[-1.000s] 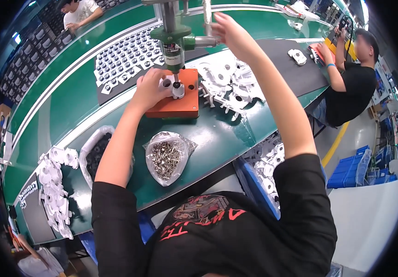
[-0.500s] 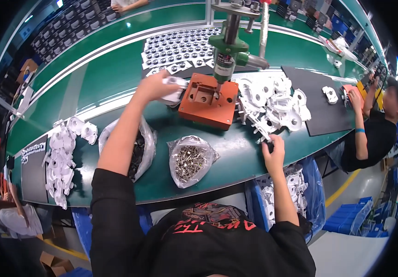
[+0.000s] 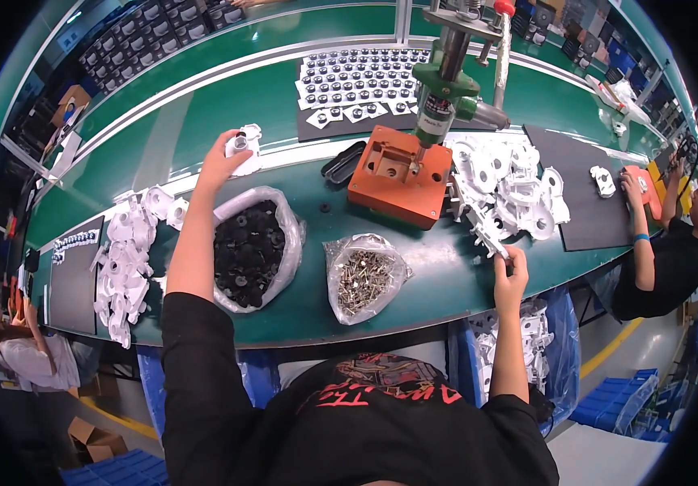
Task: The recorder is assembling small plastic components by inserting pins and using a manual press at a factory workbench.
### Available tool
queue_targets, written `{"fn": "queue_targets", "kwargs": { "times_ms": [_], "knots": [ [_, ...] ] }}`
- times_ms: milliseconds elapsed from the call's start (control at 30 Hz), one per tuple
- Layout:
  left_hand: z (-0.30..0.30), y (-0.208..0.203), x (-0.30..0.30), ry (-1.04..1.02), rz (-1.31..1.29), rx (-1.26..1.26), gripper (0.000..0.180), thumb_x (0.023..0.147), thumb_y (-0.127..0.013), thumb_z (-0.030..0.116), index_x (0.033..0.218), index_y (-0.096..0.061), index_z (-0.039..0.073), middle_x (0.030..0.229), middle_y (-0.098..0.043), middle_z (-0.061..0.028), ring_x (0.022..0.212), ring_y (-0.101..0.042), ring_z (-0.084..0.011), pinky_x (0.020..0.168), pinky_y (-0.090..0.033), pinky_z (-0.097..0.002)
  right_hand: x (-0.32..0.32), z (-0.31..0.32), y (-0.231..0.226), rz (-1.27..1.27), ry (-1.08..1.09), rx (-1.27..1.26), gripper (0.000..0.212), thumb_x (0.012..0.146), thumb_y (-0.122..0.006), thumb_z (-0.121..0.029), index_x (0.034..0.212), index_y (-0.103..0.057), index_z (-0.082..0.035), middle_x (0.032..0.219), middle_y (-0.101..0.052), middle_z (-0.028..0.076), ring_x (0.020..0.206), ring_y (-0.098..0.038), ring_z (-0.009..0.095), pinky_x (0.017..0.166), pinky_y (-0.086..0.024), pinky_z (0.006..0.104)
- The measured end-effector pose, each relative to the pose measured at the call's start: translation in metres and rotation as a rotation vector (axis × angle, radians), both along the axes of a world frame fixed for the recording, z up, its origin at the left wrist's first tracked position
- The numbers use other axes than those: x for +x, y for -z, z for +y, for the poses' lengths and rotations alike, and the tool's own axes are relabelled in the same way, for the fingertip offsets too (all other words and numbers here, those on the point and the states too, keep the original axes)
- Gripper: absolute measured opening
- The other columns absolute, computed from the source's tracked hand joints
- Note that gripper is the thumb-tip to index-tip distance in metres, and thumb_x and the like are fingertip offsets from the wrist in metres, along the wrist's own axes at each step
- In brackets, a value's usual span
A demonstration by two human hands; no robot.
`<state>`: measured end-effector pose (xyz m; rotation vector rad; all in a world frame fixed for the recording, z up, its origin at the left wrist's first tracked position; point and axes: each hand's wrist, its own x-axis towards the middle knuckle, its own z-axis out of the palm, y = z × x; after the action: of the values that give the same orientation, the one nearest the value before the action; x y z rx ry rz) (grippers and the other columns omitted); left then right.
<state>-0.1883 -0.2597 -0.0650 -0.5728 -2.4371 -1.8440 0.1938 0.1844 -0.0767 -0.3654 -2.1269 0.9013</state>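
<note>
Green bench (image 3: 203,121): left hand (image 3: 221,160) grips a white part (image 3: 244,149) at its fingertips, right hand (image 3: 509,272) pinches another white piece (image 3: 487,236).

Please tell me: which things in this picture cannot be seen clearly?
- Head view: the white part is partly covered by the left hand.
- The press top is cut off by the upper edge.
- The screws are too small to tell apart.
- What the right hand pinches is too small.
</note>
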Motion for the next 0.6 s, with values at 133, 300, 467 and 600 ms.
{"fn": "queue_targets", "kwargs": {
  "times_ms": [133,300,467,600],
  "knots": [
    [-0.001,0.006,-0.012,-0.102,0.093,-0.126,0.063,0.073,-0.072,0.02,0.128,-0.044,0.014,0.097,-0.062,-0.0109,0.081,-0.06,-0.0174,0.069,-0.048,-0.0295,0.009,0.002,0.009,0.132,-0.05,-0.299,0.014,0.09,-0.054,-0.006,0.102,-0.053,0.001,0.093,-0.055,0.004,0.078,-0.051,0.009,0.073,-0.042,0.0207],
    [-0.029,0.027,-0.034,-0.524,0.044,-0.034,0.073,0.076,-0.068,0.018,0.135,-0.028,0.0,0.117,-0.052,-0.0252,0.1,-0.056,-0.0281,0.09,-0.041,-0.0349,0.005,0.004,0.007,0.151,-0.076,-0.324,0.016,0.094,-0.05,-0.012,0.103,-0.049,0.001,0.095,-0.054,0.006,0.079,-0.053,0.01,0.071,-0.046,0.0226],
    [-0.048,-0.031,0.04,-0.368,0.05,0.105,0.064,0.08,-0.066,0.024,0.131,-0.034,0.001,0.11,-0.056,-0.0182,0.098,-0.055,-0.0256,0.092,-0.039,-0.0348,0.007,0.002,-0.009,0.279,-0.043,-0.677,0.023,0.096,-0.045,-0.019,0.11,-0.045,-0.001,0.097,-0.055,0.011,0.079,-0.059,0.018,0.058,-0.055,0.0305],
    [-0.096,-0.037,0.082,-0.292,0.024,-0.164,0.047,0.08,-0.064,0.024,0.12,-0.048,0.005,0.095,-0.062,-0.0151,0.089,-0.059,-0.0259,0.082,-0.044,-0.0368,0.016,0.014,-0.018,0.34,-0.123,-0.976,0.031,0.096,-0.043,-0.026,0.125,-0.043,-0.015,0.113,-0.054,0.008,0.092,-0.058,0.021,0.059,-0.054,0.035]
  ]
}}
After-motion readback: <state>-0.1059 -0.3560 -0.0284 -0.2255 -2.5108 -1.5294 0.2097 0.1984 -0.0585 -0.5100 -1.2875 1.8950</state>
